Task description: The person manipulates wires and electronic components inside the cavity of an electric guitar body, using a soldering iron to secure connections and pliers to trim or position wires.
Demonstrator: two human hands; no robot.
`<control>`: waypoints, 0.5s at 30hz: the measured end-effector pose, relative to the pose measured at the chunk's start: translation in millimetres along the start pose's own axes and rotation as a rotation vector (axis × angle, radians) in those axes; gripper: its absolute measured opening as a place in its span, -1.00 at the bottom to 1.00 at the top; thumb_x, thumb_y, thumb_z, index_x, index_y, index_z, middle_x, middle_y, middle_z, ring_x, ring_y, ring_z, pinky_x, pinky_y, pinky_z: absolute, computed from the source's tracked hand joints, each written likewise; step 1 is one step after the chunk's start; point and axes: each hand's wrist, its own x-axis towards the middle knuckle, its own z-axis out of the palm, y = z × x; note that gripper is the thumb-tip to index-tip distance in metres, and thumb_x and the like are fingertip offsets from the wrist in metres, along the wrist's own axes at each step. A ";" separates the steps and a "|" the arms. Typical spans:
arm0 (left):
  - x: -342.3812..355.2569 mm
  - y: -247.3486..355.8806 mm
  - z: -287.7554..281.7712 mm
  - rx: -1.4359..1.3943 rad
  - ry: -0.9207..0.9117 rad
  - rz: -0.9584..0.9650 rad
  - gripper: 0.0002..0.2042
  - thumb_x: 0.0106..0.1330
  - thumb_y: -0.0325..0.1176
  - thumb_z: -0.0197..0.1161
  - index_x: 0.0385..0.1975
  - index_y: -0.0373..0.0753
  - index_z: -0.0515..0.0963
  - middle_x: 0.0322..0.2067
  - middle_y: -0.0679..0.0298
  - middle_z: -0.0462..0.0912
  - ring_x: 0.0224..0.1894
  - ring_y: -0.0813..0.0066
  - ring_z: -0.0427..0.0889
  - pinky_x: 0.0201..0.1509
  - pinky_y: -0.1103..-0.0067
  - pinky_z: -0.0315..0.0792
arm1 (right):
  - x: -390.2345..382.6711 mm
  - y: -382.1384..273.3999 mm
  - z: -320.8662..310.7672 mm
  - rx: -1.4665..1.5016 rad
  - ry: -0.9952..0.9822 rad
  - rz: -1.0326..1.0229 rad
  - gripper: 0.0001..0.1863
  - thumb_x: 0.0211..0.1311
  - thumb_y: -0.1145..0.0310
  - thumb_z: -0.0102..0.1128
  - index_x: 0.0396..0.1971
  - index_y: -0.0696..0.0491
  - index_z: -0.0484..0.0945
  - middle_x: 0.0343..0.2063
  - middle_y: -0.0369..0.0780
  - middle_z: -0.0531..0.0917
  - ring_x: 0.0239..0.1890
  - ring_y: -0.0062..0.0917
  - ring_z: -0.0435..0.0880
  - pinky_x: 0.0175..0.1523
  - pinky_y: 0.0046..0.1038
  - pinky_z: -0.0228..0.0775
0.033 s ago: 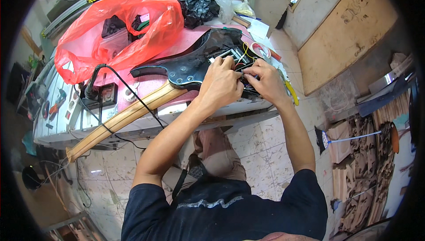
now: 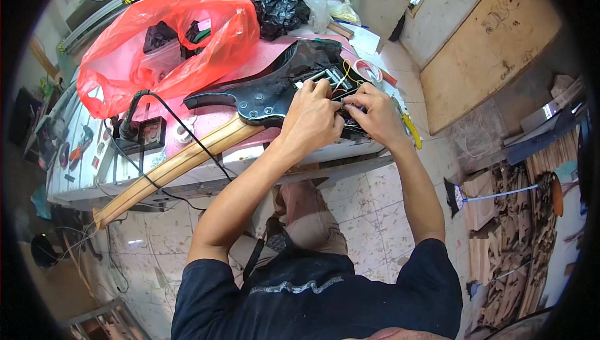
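A black guitar body [image 2: 262,77] with a light wooden neck [image 2: 175,165] lies across the work table. My left hand [image 2: 309,115] is curled over the open cavity full of wires, fingers closed on something I cannot make out. Beside it, my right hand [image 2: 375,115] pinches at a small part in the same cavity, too hidden to name. A yellow wire [image 2: 347,72] loops above my fingers. A roll of tape [image 2: 367,69] lies just beyond the body, and yellow-handled pliers [image 2: 411,130] are right of my right hand.
A red plastic bag [image 2: 219,15] and a black bag [image 2: 275,9] lie at the back. A soldering iron [image 2: 129,127] with a black cable stands left. A wooden board [image 2: 487,59] leans at the right, above a broom [image 2: 453,195] and stacked wood scraps [image 2: 494,246].
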 end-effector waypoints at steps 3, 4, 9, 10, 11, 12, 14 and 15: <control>-0.4 -0.3 -0.1 0.004 -0.003 -0.005 -0.73 0.12 -0.34 0.24 -0.29 -0.31 0.79 -0.16 0.05 0.57 -0.01 0.04 0.51 0.19 0.27 0.46 | 0.9 -0.4 -0.7 0.009 -0.016 -0.002 -0.82 0.19 0.43 0.41 -0.22 0.16 0.75 -0.32 -0.13 0.63 -0.25 -0.24 0.68 -0.13 -0.28 0.51; -0.9 -0.6 -0.4 0.004 -0.003 -0.009 -0.73 0.12 -0.34 0.24 -0.29 -0.31 0.79 -0.16 0.05 0.57 -0.01 0.04 0.51 0.19 0.27 0.46 | 1.2 -0.3 -1.0 0.002 -0.022 -0.013 -0.81 0.19 0.44 0.41 -0.21 0.15 0.75 -0.31 -0.14 0.63 -0.24 -0.25 0.69 -0.12 -0.28 0.51; -0.7 -0.8 -0.8 -0.001 -0.018 -0.022 -0.72 0.13 -0.34 0.23 -0.28 -0.33 0.79 -0.15 0.04 0.57 0.00 0.04 0.51 0.20 0.28 0.46 | 3.4 6.2 1.2 -0.027 -0.046 -0.041 -0.82 0.21 0.42 0.40 -0.20 0.12 0.76 -0.27 -0.17 0.64 -0.21 -0.26 0.70 -0.10 -0.27 0.53; -0.8 -1.1 -0.4 -0.010 -0.020 -0.024 -0.72 0.14 -0.35 0.23 -0.27 -0.33 0.79 -0.14 0.04 0.57 0.01 0.04 0.51 0.20 0.28 0.46 | 3.3 7.6 1.7 -0.031 -0.046 -0.048 -0.83 0.21 0.42 0.40 -0.21 0.11 0.76 -0.26 -0.18 0.64 -0.20 -0.26 0.70 -0.10 -0.27 0.54; -0.8 -1.4 0.1 -0.019 -0.022 -0.026 -0.72 0.14 -0.35 0.23 -0.26 -0.32 0.80 -0.14 0.04 0.57 0.01 0.05 0.51 0.20 0.28 0.46 | 3.2 8.5 1.8 -0.031 -0.046 -0.047 -0.83 0.21 0.42 0.40 -0.21 0.11 0.76 -0.26 -0.18 0.64 -0.20 -0.26 0.70 -0.10 -0.27 0.54; -0.7 -1.6 0.7 -0.020 -0.022 -0.026 -0.72 0.14 -0.35 0.23 -0.26 -0.32 0.80 -0.14 0.04 0.57 0.01 0.05 0.51 0.20 0.28 0.46 | 3.0 9.4 1.8 -0.035 -0.046 -0.056 -0.83 0.22 0.41 0.39 -0.21 0.11 0.76 -0.26 -0.18 0.64 -0.20 -0.26 0.70 -0.09 -0.27 0.54; -0.7 -1.9 0.9 -0.039 0.005 -0.026 -0.72 0.13 -0.37 0.23 -0.26 -0.32 0.81 -0.15 0.04 0.58 -0.01 0.04 0.52 0.19 0.28 0.47 | 3.7 9.7 1.9 -0.037 -0.045 -0.065 -0.84 0.22 0.41 0.39 -0.22 0.10 0.76 -0.26 -0.18 0.63 -0.19 -0.26 0.70 -0.09 -0.27 0.54; -0.8 -2.3 0.8 -0.040 0.004 -0.026 -0.72 0.13 -0.37 0.23 -0.26 -0.32 0.81 -0.15 0.04 0.58 -0.01 0.04 0.52 0.19 0.28 0.47 | 4.7 8.9 1.5 -0.036 -0.054 -0.071 -0.84 0.22 0.41 0.39 -0.22 0.10 0.76 -0.26 -0.19 0.63 -0.20 -0.27 0.70 -0.09 -0.28 0.54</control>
